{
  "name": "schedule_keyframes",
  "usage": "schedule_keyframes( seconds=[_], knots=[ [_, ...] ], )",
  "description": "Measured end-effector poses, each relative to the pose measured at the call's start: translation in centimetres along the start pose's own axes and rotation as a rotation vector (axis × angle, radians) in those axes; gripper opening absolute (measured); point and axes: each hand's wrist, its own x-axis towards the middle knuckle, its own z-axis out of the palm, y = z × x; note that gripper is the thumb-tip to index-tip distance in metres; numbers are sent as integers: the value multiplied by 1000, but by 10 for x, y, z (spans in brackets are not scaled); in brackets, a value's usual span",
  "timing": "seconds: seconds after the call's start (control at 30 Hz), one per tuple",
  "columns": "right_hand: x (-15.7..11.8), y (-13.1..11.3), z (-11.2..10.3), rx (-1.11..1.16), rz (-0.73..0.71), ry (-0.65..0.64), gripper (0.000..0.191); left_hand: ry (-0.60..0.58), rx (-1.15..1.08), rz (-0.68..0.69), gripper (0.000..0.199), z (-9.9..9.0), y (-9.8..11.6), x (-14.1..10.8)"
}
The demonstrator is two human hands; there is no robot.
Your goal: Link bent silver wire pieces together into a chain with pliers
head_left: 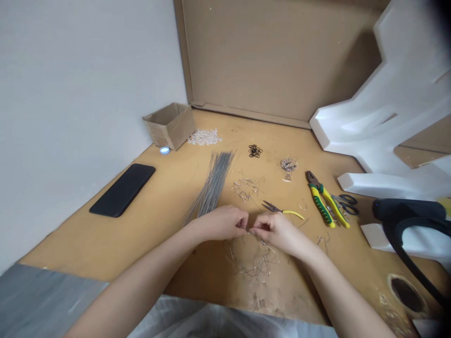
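Observation:
My left hand (227, 222) and my right hand (276, 230) meet low over the table, fingertips pinched close together. Between them shows a small shiny bit of thin wire, mostly hidden by the fingers. Just below lies a loose pile of bent wire pieces (252, 263). A bundle of straight grey wires (214, 180) stretches away behind my left hand. Beyond the hands are more bent wires (244, 189). Small needle-nose pliers (276, 208) with yellow handles lie right behind my right hand.
Larger yellow-green pliers (324, 199) and scissors (347, 204) lie right. Farther back are black rings (255, 150), a wire cluster (289, 164), clear small pieces (205, 136) and a cardboard box (169, 126). A phone (122, 190) lies left; white foam (398, 94) stands right.

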Motion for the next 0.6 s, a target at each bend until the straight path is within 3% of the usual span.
schedule_keyframes(
  seconds=[0.27, 0.6],
  knots=[
    [-4, -8, -5, -212, -121, 59, 15, -27, 32, 57, 11, 3, -4, -1],
    [-5, -12, 1, -153, -39, 61, 13, -20, 58, 35, 11, 4, -3, 2]
  ],
)
